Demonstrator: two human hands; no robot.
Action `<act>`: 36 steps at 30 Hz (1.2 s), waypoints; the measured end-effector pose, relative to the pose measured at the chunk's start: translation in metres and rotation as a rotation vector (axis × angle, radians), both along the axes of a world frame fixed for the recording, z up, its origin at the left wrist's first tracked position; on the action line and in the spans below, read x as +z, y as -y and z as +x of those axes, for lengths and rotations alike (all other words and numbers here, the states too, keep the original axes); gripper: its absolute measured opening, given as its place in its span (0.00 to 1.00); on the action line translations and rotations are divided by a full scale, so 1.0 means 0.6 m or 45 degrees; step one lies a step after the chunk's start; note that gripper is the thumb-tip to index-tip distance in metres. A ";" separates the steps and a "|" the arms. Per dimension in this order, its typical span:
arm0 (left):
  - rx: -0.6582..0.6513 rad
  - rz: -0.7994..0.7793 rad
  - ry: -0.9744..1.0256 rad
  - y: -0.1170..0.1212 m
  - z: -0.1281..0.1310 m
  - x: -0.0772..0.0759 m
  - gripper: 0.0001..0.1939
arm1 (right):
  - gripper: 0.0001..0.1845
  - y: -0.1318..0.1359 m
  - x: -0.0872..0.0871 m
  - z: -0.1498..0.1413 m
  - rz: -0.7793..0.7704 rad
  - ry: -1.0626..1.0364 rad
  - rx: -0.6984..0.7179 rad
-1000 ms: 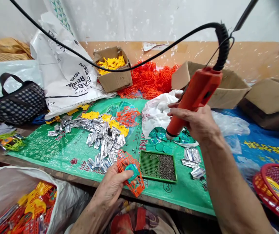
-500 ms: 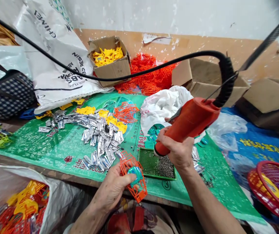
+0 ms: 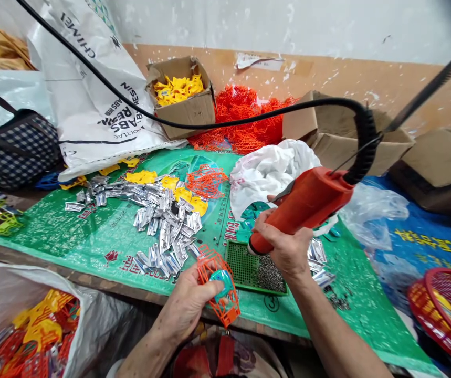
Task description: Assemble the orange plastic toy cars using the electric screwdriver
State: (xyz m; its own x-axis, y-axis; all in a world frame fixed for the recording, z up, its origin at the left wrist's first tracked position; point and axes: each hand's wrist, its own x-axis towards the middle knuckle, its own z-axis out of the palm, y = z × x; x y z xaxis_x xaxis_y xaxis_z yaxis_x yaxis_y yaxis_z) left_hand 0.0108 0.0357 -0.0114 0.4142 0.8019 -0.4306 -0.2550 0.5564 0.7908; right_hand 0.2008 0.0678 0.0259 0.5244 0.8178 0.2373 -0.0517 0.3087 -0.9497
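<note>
One frame (image 3: 231, 316), one insert (image 3: 223, 276) pinched in left fingers (image 3: 208, 290) by worktop's (image 3: 87, 244) near edge. Right fingers (image 3: 268, 229) wrap driver (image 3: 304, 202), tip (image 3: 251, 250) over tray (image 3: 241, 266). Best hold insert flat against frame, driver nearer upright.

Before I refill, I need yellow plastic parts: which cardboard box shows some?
The leftmost cardboard box, beside the white resin sack: yellow plastic parts show inside it; none show in the two boxes to its right.
</note>
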 end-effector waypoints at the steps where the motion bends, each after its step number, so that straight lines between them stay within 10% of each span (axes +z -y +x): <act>1: 0.005 0.012 -0.002 0.000 0.000 -0.001 0.14 | 0.06 0.000 -0.001 0.000 -0.007 0.010 -0.004; 16: 0.069 0.025 -0.015 0.002 0.003 -0.006 0.14 | 0.08 0.005 0.001 -0.008 0.021 -0.022 -0.029; 27: 0.164 -0.058 0.009 0.007 0.020 0.010 0.14 | 0.26 0.053 0.096 -0.027 0.217 -0.207 0.234; 36: 0.173 -0.100 0.114 0.008 0.024 0.020 0.13 | 0.26 0.069 0.090 -0.062 0.217 -0.210 0.355</act>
State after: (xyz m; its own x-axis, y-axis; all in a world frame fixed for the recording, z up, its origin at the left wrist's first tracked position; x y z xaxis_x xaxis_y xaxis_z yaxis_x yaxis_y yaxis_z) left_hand 0.0253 0.0309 0.0004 0.3440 0.8185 -0.4601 -0.3995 0.5711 0.7172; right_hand 0.1637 0.0263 0.0798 0.3295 0.8907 0.3132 -0.3043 0.4142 -0.8578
